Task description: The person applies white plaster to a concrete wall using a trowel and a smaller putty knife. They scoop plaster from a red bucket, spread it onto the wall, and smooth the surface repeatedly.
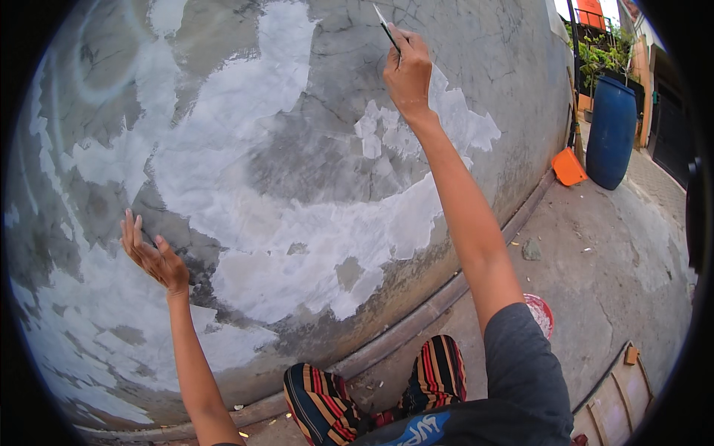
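A grey cracked wall (pixel 513 97) with broad patches of white putty (pixel 223 149) fills most of the view. My right hand (pixel 410 74) is raised high against it, closed round a putty knife (pixel 388 31) with a dark handle and a thin pale blade. The blade points up and left and is seen nearly edge-on; I cannot tell whether it touches the wall. Lower on the left, my left hand (pixel 155 256) has its fingers stretched out and holds nothing. It is close to the wall, with white smears on its fingertips.
Behind my right upper arm, a red bucket (pixel 549 316) of white material is partly hidden. A blue barrel (pixel 611 134) and an orange container (pixel 569 167) stand farther right. Wooden boards (pixel 613 405) lie at lower right, and a stone (pixel 531 250) sits on the ground.
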`<state>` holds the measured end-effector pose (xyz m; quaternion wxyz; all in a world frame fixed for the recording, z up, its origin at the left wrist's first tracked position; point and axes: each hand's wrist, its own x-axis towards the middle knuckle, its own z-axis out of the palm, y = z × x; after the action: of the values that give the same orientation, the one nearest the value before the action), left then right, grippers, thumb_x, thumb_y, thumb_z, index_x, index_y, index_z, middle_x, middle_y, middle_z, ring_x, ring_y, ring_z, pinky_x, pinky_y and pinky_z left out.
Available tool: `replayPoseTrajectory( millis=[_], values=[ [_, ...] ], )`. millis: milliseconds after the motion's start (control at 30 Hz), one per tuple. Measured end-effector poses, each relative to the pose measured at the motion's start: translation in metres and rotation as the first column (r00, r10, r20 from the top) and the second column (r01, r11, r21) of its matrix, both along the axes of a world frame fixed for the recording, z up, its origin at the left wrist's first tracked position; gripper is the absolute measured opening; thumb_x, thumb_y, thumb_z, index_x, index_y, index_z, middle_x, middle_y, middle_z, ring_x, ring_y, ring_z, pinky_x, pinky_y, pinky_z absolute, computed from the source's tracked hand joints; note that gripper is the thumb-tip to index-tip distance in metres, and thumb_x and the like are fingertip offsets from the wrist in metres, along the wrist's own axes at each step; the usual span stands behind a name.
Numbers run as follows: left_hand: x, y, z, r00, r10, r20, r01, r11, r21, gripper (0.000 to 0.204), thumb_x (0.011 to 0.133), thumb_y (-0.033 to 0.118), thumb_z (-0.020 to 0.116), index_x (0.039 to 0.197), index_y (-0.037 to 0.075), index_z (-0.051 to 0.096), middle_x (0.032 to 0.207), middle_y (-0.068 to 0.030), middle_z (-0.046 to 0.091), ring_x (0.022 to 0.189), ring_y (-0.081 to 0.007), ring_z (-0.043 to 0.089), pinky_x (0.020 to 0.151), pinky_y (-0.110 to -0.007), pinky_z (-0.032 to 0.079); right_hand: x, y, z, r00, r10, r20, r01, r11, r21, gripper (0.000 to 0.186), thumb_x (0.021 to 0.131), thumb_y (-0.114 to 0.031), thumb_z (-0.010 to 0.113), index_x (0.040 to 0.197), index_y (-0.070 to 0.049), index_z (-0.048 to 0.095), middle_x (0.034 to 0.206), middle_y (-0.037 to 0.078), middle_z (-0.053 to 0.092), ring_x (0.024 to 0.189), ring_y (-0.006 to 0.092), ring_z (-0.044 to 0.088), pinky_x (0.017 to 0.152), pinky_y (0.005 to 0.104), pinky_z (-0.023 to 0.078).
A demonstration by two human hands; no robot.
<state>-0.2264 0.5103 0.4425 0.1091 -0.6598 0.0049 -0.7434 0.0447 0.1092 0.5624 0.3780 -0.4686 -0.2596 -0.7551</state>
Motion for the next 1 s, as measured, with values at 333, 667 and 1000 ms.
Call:
replayPoseTrajectory(
  millis=[333, 667, 1000],
  values=[
    [0.003, -0.002, -0.003, 0.998, 0.068, -0.008, -0.068, 0.997, 0.02, 0.041, 0.096, 0.02, 0.04, 0.135, 0.01, 0.046, 0.148, -0.0081, 0.047, 0.142, -0.031, 0.034, 0.12, -0.051, 0.016, -0.049, 0.068, -0.082, 0.972, 0.053, -0.229, -0.12, 0.949, -0.29, 0.052, 0.074, 0.011, 0.059, 0.125, 0.005, 0.059, 0.113, 0.016, 0.057, 0.102, 0.0353, 0.056, 0.087, 0.0421, 0.05],
    [0.004, 0.003, 0.0, 0.999, 0.037, 0.018, -0.037, 0.999, 0.019, 0.04, 0.096, 0.02, 0.041, 0.134, 0.01, 0.047, 0.147, -0.0077, 0.048, 0.141, -0.0312, 0.035, 0.12, -0.051, 0.016, 0.019, -0.061, 0.032, 0.899, -0.079, -0.43, 0.033, 0.993, -0.114, 0.025, 0.088, -0.019, 0.057, 0.104, -0.006, 0.069, 0.086, 0.023, 0.066, 0.081, 0.0431, 0.063, 0.073, 0.0501, 0.05],
    [0.002, -0.006, 0.002, 0.999, 0.044, 0.009, -0.044, 0.999, 0.006, 0.04, 0.096, 0.02, 0.041, 0.135, 0.01, 0.048, 0.147, -0.0078, 0.048, 0.141, -0.0319, 0.035, 0.12, -0.051, 0.016, 0.006, -0.018, 0.019, 0.924, -0.159, -0.348, 0.111, 0.982, -0.156, 0.02, 0.086, -0.018, 0.06, 0.092, -0.002, 0.069, 0.077, 0.026, 0.065, 0.074, 0.0459, 0.064, 0.067, 0.054, 0.051]
  ],
)
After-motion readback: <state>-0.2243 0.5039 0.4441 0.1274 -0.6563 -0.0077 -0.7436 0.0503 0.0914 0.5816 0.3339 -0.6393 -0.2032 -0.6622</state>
